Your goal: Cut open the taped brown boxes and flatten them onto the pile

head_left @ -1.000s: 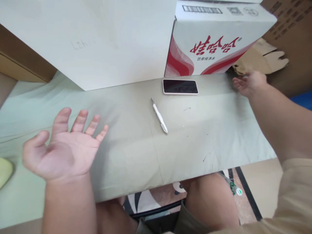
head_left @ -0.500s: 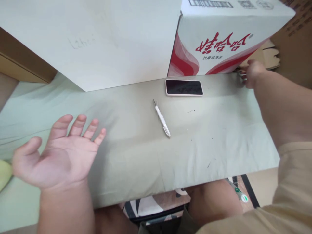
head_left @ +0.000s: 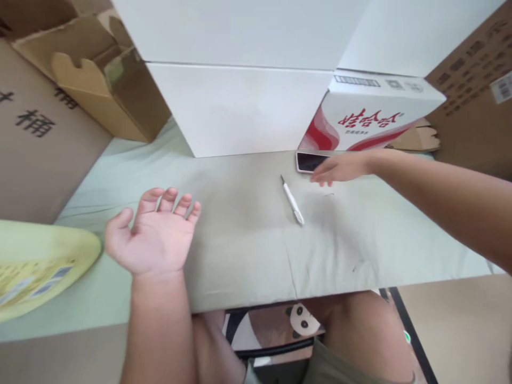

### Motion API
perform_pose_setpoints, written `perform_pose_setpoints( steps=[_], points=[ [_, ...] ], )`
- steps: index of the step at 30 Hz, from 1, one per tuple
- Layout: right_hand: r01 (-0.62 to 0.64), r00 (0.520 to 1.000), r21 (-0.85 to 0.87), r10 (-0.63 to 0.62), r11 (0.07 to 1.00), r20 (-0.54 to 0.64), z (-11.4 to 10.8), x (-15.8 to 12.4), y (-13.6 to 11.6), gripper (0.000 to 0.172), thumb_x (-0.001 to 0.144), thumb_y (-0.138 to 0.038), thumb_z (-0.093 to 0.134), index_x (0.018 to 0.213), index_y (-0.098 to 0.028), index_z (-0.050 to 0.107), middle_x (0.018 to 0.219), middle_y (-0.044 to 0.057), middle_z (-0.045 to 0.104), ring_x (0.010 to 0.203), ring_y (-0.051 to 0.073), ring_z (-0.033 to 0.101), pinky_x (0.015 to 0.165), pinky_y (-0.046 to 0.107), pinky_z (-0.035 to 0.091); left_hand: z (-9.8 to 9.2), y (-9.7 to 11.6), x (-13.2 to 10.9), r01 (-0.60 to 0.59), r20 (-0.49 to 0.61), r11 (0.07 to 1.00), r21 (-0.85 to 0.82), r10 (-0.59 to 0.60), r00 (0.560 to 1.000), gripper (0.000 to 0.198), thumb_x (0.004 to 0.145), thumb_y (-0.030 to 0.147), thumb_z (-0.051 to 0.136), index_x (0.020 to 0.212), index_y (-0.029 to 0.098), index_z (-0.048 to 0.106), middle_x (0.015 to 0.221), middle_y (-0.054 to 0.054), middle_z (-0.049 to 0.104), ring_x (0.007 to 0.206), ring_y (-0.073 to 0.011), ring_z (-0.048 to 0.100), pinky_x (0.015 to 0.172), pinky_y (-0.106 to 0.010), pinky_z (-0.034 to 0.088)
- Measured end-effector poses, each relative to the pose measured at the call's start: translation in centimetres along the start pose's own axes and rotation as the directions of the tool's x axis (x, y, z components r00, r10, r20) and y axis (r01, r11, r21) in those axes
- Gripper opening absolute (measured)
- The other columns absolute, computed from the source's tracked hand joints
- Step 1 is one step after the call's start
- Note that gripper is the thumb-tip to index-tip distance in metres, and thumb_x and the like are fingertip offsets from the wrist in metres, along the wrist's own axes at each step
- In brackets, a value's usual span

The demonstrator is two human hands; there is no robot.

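Note:
My left hand (head_left: 154, 234) rests palm up over the left part of the cloth, fingers spread and slightly curled, with nothing in it. My right hand (head_left: 340, 166) reaches in from the right with its fingers extended, holding nothing that I can see. It covers the right part of a phone (head_left: 310, 161) with a dark screen and pale edge; whether it touches the phone I cannot tell. Between the hands lies a slim white pen-shaped tool (head_left: 293, 201) with a thin dark tip pointing away from me.
White boxes (head_left: 248, 109) and a red-and-white carton (head_left: 360, 120) stand along the back. Cardboard boxes (head_left: 116, 101) are at left, near a yellow-green packet (head_left: 48, 261). Pale green cloth (head_left: 240, 256) covers the table; small dark threads lie on it.
My right hand has moved left from beside the red-and-white carton to over the phone. My left hand stays open. The view has shifted, showing more of the left side.

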State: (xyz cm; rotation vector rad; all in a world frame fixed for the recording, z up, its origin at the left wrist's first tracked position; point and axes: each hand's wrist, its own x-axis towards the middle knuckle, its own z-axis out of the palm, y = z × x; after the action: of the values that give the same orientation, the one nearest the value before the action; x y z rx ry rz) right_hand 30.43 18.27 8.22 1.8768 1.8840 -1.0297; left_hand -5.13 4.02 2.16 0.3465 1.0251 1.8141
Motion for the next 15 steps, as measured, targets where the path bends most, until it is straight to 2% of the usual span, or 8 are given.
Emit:
perform_pose_setpoints(
  steps=[1,2,4,7,9,12,13,15],
  points=[
    [0.17,0.985,-0.072,-0.167,0.983,0.035,0.8,0.3,-3.2,0.013,0.088,-0.034,0.077,0.096,-0.026,0.082,0.096,0.004,0.082,0.092,0.026,0.075,0.093,0.041,0.056,-0.5,0.4,0.1,-0.006,0.039,1.0,0.007,0.006,0.999,0.035,0.063,0.053,0.072,0.082,0.023,0.071,0.094,-0.007,0.068,0.087,-0.026,0.066,0.076,-0.043,0.06],
    [0.336,0.942,-0.135,-0.332,0.932,0.048,1.6,0.7,-6.5,0.017,0.09,-0.036,0.073,0.1,-0.026,0.082,0.099,0.004,0.082,0.095,0.027,0.076,0.093,0.042,0.057,-0.9,0.9,0.2,-0.007,0.089,1.0,0.022,0.005,0.996,0.034,0.065,0.053,0.073,0.083,0.024,0.071,0.094,-0.007,0.068,0.086,-0.026,0.067,0.077,-0.043,0.061],
    [0.544,0.831,-0.227,-0.556,0.808,0.014,3.3,1.7,-13.4,0.026,0.093,-0.032,0.067,0.114,-0.024,0.081,0.111,0.006,0.082,0.104,0.027,0.075,0.099,0.041,0.057,-1.5,1.7,0.4,0.002,0.19,0.998,0.055,-0.013,0.982,0.033,0.067,0.055,0.076,0.083,0.026,0.072,0.093,-0.007,0.069,0.085,-0.0258,0.068,0.078,-0.043,0.063],
    [0.68,0.664,-0.304,-0.737,0.667,-0.131,5.3,3.3,-23.3,0.034,0.098,-0.022,0.059,0.128,-0.019,0.075,0.129,0.005,0.077,0.121,0.024,0.071,0.114,0.038,0.051,-2.0,2.6,0.9,0.002,0.248,0.999,0.045,-0.013,0.969,0.034,0.069,0.058,0.076,0.082,0.027,0.073,0.089,-0.006,0.068,0.079,-0.0237,0.068,0.076,-0.041,0.064],
    [0.707,0.583,-0.308,-0.772,0.636,-0.254,5.7,4.3,-29.1,0.03,0.101,-0.018,0.055,0.125,-0.018,0.072,0.136,0.002,0.073,0.131,0.019,0.065,0.12,0.033,0.048,-2.4,3.0,1.2,0.0,0.255,1.0,0.011,-0.002,0.967,0.034,0.071,0.058,0.075,0.082,0.026,0.072,0.088,-0.006,0.068,0.078,-0.0226,0.069,0.075,-0.039,0.064],
    [0.702,0.523,-0.287,-0.746,0.651,-0.412,5.4,5.7,-35.8,0.026,0.102,-0.017,0.055,0.126,-0.017,0.067,0.151,-0.001,0.061,0.142,0.011,0.054,0.126,0.024,0.039,-3.0,3.4,1.6,-0.01,0.268,1.0,-0.028,0.017,0.963,0.032,0.074,0.056,0.073,0.084,0.026,0.071,0.089,-0.005,0.068,0.079,-0.0221,0.071,0.077,-0.039,0.064],
    [0.706,0.525,-0.25,-0.726,0.663,-0.444,5.1,6.2,-37.4,0.025,0.102,-0.016,0.057,0.125,-0.018,0.066,0.155,-0.003,0.057,0.145,0.009,0.05,0.128,0.023,0.036,-3.3,3.5,1.7,-0.014,0.273,0.999,-0.036,0.023,0.962,0.031,0.075,0.056,0.073,0.085,0.026,0.071,0.089,-0.005,0.068,0.079,-0.0222,0.071,0.077,-0.039,0.064],
    [0.681,0.619,-0.07,-0.624,0.729,-0.477,4.5,7.1,-39.9,0.019,0.099,-0.016,0.063,0.118,-0.02,0.064,0.149,-0.006,0.06,0.144,0.008,0.05,0.127,0.027,0.038,-3.7,3.8,1.8,-0.013,0.283,0.999,-0.047,0.026,0.959,0.031,0.076,0.055,0.072,0.085,0.026,0.071,0.09,-0.005,0.069,0.08,-0.0227,0.072,0.077,-0.04,0.063]
  ],
)
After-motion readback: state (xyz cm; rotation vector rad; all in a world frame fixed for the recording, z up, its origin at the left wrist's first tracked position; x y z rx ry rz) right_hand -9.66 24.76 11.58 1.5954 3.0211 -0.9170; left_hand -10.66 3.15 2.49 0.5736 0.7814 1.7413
